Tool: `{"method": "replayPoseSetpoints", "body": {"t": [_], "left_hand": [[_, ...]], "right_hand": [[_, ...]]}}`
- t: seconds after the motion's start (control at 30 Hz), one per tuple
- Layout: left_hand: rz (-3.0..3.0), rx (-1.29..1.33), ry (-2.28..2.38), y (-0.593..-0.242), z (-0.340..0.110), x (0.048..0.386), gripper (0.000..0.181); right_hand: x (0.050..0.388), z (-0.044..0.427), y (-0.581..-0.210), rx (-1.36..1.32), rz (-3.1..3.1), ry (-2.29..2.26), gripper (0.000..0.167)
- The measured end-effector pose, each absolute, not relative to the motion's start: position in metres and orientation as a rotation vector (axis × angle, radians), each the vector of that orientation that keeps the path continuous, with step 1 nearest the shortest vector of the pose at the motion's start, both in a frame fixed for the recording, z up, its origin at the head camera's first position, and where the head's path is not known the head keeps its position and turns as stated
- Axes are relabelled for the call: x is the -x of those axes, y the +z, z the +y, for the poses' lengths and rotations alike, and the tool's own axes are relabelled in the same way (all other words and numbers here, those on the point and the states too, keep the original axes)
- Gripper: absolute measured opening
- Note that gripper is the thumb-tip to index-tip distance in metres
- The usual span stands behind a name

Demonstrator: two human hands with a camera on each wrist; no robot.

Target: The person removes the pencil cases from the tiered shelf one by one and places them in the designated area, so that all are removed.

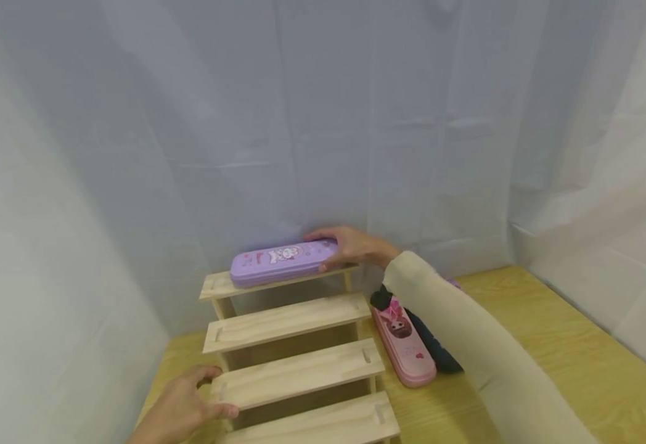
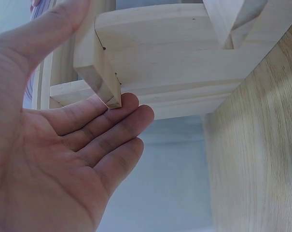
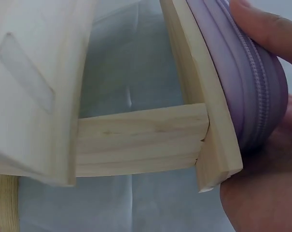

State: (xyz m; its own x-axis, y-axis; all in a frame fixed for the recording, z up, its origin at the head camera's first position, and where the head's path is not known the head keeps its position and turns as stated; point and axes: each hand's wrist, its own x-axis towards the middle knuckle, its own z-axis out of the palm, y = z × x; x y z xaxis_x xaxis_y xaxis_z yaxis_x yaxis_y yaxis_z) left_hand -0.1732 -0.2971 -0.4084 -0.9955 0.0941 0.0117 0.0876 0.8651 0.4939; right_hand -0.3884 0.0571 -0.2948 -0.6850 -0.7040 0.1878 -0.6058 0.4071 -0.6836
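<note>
On the top step of a wooden stepped rack (image 1: 295,320) lies a purple zippered pencil case (image 1: 270,262) with a cartoon picture on its lid. My right hand (image 1: 351,246) grips its right end, thumb on the near side and fingers behind. In the right wrist view, the zipped end of the purple case (image 3: 259,96) rests against the step's board (image 3: 208,92). My left hand (image 1: 181,401) holds the left end of a lower step between thumb and fingers. From the left wrist view, the fingers of the left hand (image 2: 73,150) touch the step's end.
Right of the rack, a pink pencil case (image 1: 403,345) with a doll picture lies on the wooden table (image 1: 550,345). A dark item (image 1: 439,354) lies beside it, partly behind my right sleeve (image 1: 467,333). Pale sheeting (image 1: 323,123) hangs behind and on both sides.
</note>
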Motion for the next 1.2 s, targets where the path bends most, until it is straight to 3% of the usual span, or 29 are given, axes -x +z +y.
{"method": "replayPoseSetpoints", "body": {"t": [0.57,1.2], "left_hand": [[3.031,-0.19,0.785,-0.409,-0.297,0.176,0.086],[2.998,-0.124,0.775,-0.409,-0.3,0.174,0.091]], "right_hand": [[0.361,0.082,-0.311,1.167,2.668,-1.302,0.07],[0.334,0.117,-0.32,0.991,2.779,-1.478,0.073]]}}
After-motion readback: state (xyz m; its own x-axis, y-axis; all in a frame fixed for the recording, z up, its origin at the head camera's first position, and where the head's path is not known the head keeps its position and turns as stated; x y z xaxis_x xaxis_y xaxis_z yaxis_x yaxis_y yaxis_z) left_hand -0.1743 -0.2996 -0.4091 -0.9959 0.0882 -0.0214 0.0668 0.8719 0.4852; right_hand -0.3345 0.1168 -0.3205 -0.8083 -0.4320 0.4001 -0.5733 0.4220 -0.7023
